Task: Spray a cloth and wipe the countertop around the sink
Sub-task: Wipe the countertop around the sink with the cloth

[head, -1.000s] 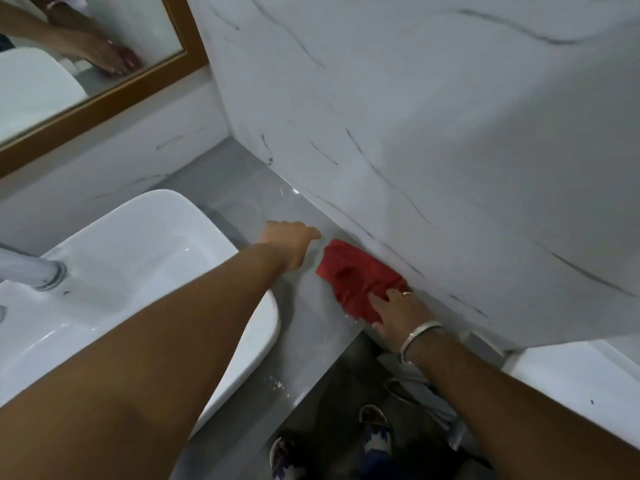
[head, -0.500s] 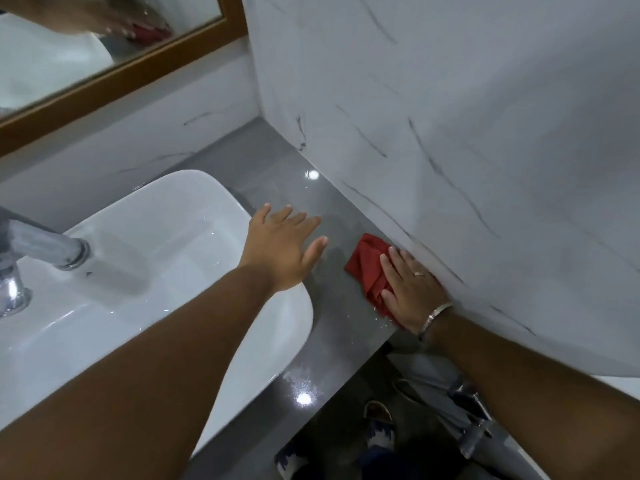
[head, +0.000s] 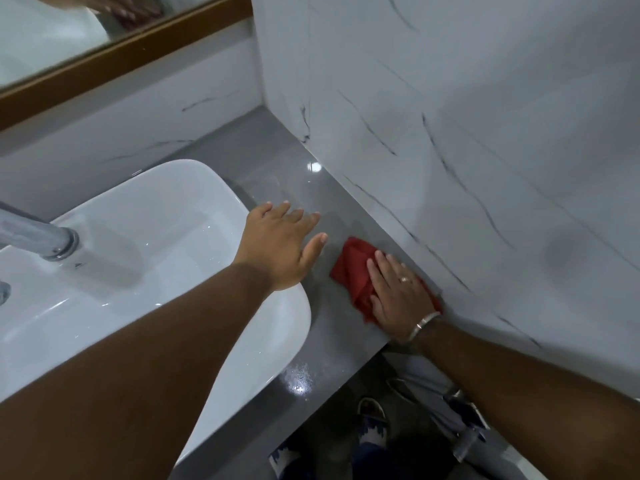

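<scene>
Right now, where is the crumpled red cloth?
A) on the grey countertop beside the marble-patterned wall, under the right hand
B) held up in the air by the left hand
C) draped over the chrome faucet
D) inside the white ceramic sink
A: the crumpled red cloth lies flat on the grey countertop next to the marble-patterned wall, pressed down by the right hand; the left hand, fingers spread, holds nothing.
</scene>
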### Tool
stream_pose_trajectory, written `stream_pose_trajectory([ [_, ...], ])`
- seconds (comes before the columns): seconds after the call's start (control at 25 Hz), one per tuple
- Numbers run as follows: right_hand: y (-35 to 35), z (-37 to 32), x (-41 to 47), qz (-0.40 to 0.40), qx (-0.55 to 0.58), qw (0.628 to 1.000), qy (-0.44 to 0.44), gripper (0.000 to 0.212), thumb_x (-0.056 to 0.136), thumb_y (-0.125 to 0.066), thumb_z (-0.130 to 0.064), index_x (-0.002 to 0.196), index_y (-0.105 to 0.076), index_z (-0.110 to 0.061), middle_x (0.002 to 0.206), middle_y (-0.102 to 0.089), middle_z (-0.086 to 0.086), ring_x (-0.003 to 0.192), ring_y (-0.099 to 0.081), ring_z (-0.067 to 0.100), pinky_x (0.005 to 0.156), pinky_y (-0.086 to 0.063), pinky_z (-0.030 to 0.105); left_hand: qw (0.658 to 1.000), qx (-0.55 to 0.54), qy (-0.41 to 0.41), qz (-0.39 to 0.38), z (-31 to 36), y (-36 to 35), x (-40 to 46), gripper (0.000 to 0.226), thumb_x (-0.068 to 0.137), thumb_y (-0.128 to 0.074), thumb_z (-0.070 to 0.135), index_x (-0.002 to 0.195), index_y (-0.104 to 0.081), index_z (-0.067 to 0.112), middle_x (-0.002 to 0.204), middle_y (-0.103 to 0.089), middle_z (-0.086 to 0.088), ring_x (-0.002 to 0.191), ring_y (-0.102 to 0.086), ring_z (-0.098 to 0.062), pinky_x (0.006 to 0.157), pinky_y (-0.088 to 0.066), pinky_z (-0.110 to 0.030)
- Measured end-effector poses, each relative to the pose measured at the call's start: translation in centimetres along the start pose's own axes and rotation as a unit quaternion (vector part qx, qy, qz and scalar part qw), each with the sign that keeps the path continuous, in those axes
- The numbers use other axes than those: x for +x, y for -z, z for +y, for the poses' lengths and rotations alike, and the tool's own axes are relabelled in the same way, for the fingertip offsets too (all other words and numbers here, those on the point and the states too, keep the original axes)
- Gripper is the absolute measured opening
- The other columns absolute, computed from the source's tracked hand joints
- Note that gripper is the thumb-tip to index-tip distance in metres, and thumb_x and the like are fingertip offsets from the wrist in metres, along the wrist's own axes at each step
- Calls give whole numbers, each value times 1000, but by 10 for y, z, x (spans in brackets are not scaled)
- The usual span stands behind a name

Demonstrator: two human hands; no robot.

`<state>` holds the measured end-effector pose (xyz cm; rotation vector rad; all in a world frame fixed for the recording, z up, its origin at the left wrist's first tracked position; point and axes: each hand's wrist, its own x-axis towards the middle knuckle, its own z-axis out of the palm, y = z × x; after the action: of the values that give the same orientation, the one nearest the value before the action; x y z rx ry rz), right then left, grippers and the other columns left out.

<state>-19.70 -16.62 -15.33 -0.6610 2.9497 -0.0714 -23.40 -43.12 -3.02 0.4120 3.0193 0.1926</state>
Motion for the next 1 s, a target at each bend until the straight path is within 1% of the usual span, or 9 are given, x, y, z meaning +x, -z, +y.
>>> stream_pose_trajectory([
  [0.12,-4,-48,16,12,53,994,-89,69,90,-41,-36,151,-24,-8,157,-25,22,143,-26,41,116,-24,52,1000,11,1,-12,-1,-1,1,77,94,-4,61,144,-50,25,142,-60,-3,141,-42,-30,116,-27,-49],
  [0.24,-26,-81,-41,-14,53,996,71,76,87,-45,-42,154,-18,-17,161,-19,17,144,-25,36,115,-20,50,1000,19,5,-21,0,0,0,80,92,0,63,147,-45,26,146,-56,-3,144,-38,-29,118,-24,-50],
  [0.36,-20,-28,-61,-27,9,985,168,78,81,-47,-44,151,-25,-21,158,-28,12,141,-33,32,114,-22,46,999,22,5,-24,0,0,1,81,92,1,64,148,-44,26,148,-55,-3,145,-37,-30,119,-22,-50],
  [0.48,0,25,-15,-2,-18,999,37,72,83,-45,-38,148,-32,-10,154,-32,21,138,-37,41,112,-31,51,999,30,1,-19,-1,-1,1,84,91,4,66,148,-44,26,147,-56,-3,144,-38,-30,119,-21,-51],
  [0.6,-3,1,7,4,19,998,-57,72,85,-43,-37,150,-28,-8,155,-29,24,140,-32,43,113,-28,53,999,35,2,-24,-2,-2,2,85,90,2,69,148,-44,27,147,-55,-5,144,-38,-31,119,-20,-51],
  [0.72,-27,-44,-49,-13,28,997,77,80,82,-50,-44,153,-21,-19,160,-22,17,143,-27,39,115,-21,51,998,44,6,-37,-1,-2,1,82,89,-6,70,149,-41,28,150,-52,-6,146,-35,-30,120,-16,-51],
  [0.8,-30,-32,-80,-27,32,984,172,83,79,-52,-49,153,-20,-26,162,-18,9,145,-22,30,117,-14,46,998,46,7,-42,-1,-2,2,83,88,-7,72,151,-39,29,152,-50,-6,147,-32,-30,121,-14,-51],
  [0.88,-21,-2,-72,-17,13,986,168,82,78,-52,-50,151,-25,-25,159,-26,7,142,-30,29,114,-22,45,998,48,6,-38,-1,-3,1,82,88,-8,71,151,-38,29,152,-49,-6,148,-31,-30,122,-13,-51],
  [1.0,-9,15,-28,3,18,998,54,73,83,-46,-43,149,-32,-14,155,-35,15,138,-39,37,111,-32,49,999,43,3,-28,-3,-5,2,80,89,-10,69,151,-38,28,151,-51,-6,147,-32,-30,122,-13,-51],
])
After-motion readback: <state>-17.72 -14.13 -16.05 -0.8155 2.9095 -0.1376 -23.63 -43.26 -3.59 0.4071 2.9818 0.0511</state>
